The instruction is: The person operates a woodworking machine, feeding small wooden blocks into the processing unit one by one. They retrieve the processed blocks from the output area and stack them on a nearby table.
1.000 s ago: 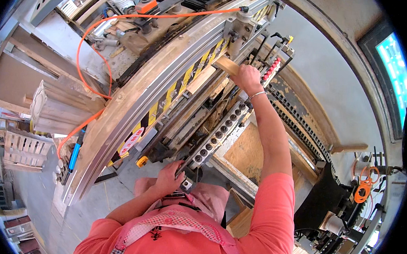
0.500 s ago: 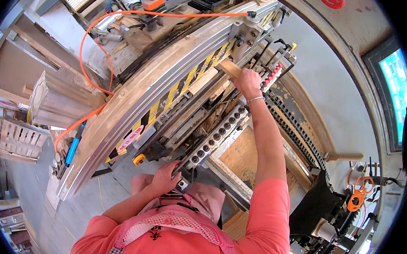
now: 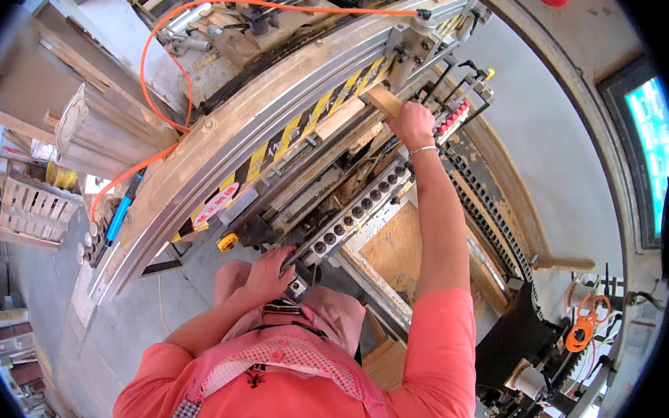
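My right hand [image 3: 414,126] is stretched far forward and closed round the near end of a short wooden block [image 3: 383,101]. The block's far end lies by the metal bracket [image 3: 414,57] on the machine's rail. Close to my body, my left hand [image 3: 271,272] is wrapped over the near end of the machine, its fingers curled on a dark metal bar [image 3: 289,261]. Its fingertips are partly hidden. Between my hands runs a metal beam [image 3: 357,212] with a row of round black holes. Another wooden strip [image 3: 340,121] lies along the machine beside the block.
A long curved-looking rail [image 3: 223,145] with black and yellow striping crosses on the left. An orange hose [image 3: 145,67] loops over it. At the right are a lit screen [image 3: 651,148], a cable chain [image 3: 488,207] and an orange coil [image 3: 581,331]. Small red knobs [image 3: 453,118] stand beyond my right hand.
The whole view has shifted slightly as my head moved. Both hands keep their hold, and the wooden block stays in about the same place on the machine.
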Available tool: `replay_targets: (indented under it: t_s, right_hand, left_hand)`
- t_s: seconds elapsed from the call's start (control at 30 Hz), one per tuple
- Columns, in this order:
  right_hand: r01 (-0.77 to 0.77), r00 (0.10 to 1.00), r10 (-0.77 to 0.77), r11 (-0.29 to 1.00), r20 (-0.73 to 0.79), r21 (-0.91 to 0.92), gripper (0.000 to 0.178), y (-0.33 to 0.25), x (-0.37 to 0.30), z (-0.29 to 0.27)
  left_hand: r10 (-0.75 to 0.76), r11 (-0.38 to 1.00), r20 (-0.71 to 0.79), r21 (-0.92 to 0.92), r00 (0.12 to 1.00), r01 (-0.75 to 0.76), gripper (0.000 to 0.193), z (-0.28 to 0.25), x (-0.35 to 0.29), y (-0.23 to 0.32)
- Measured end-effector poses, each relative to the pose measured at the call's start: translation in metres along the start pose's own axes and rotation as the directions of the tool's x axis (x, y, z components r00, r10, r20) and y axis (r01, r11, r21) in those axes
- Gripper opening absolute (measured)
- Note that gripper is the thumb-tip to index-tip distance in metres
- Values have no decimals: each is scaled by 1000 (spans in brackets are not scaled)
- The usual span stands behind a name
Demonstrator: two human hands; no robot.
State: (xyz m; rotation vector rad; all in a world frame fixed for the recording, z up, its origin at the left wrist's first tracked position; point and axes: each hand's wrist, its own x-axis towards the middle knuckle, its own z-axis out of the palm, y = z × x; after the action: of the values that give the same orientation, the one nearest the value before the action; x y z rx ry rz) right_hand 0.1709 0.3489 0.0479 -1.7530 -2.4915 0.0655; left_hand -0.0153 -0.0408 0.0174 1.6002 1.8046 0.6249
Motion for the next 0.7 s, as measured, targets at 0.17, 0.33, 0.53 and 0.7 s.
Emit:
replay_targets:
  t_s: [0.17, 0.33, 0.53, 0.7]
  right_hand:
    - [12, 1000, -11, 999, 11, -37, 37, -10, 0, 0]
    - [-31, 1000, 31, 997, -2, -73, 35, -16, -1, -4]
    - [-122, 963, 144, 987, -229, 109, 33, -11, -36, 0]
    - [-47, 756, 324, 893, -568, 447, 30, -116, -202, -34]
  left_hand:
    - [52, 998, -27, 21, 998, -51, 39, 1, -8, -7]
    - [135, 990, -56, 39, 989, -133, 42, -6, -14, -11]
    - [281, 959, -1, -21, 960, -281, 43, -16, -24, -21]
    - [316, 948, 124, 1, 941, -318, 50, -12, -25, -53]
